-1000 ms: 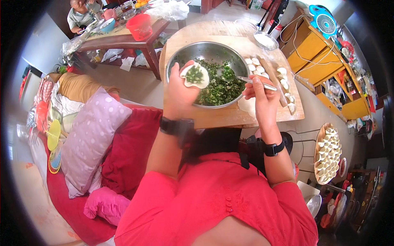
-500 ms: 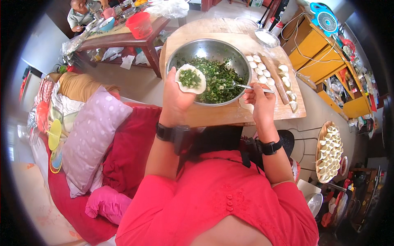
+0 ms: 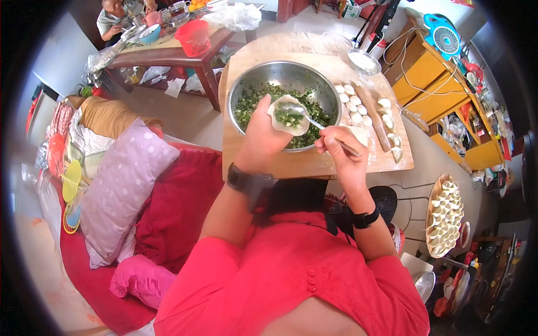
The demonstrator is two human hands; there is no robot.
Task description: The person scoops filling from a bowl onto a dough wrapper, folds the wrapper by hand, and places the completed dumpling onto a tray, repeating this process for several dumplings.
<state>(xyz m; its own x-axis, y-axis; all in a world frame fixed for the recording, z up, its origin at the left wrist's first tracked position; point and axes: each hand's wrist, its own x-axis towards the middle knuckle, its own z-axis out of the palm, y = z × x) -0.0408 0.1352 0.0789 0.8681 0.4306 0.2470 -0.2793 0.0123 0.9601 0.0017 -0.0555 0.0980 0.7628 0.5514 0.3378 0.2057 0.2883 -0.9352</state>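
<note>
My left hand (image 3: 262, 137) cradles a round dumpling wrapper (image 3: 298, 131) with chopped green filling in its middle, above the near part of a steel bowl (image 3: 325, 84). In my right hand (image 3: 346, 151) is a metal spoon (image 3: 317, 124), its fingers closed round the handle. The spoon's head rests on the filling in the wrapper. More chopped green filling (image 3: 252, 103) lies in the bowl, which stands on a floured wooden board (image 3: 280, 163). Right of the bowl are several small dough pieces (image 3: 355, 106), a rolling pin (image 3: 374, 117) and a row of folded dumplings (image 3: 388, 120).
A dish of white flour (image 3: 364, 60) sits at the board's far right. Lower right, a tray (image 3: 430, 224) bears many dumplings. At far left a person (image 3: 115, 19) is at a table with a red bucket (image 3: 193, 40). A yellow cabinet (image 3: 417, 73) stands right; a pillow (image 3: 126, 190) lies left.
My left hand with the wrapper has moved right, over the bowl. The spoon has gone from the filling in the bowl to the wrapper and now presses on its filling.
</note>
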